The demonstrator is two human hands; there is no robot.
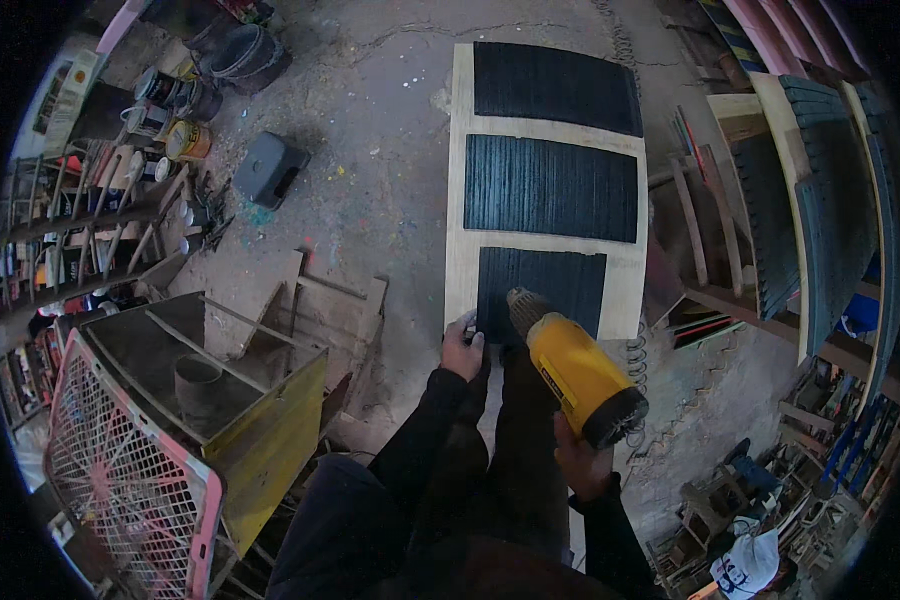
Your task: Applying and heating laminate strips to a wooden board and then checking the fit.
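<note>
A pale wooden board [625,290] lies in front of me with three black ribbed panels on it: a far panel [560,85], a middle panel [550,188] and a near panel [560,275]. My left hand [462,350] grips the board at its near left corner. In my right hand [583,462] is a yellow heat gun [575,370] with a dark rear end, its fingers closed round the handle. The metal nozzle points away from me and appears over the near panel, covering part of it. Whether it touches the panel I cannot tell.
To the left stand an open bin [270,420] with a yellow side, a pink-framed mesh [120,470] and shelves of cans. A grey stool [270,168] and buckets [248,58] are farther off. More black-panelled boards [830,180] lean at right.
</note>
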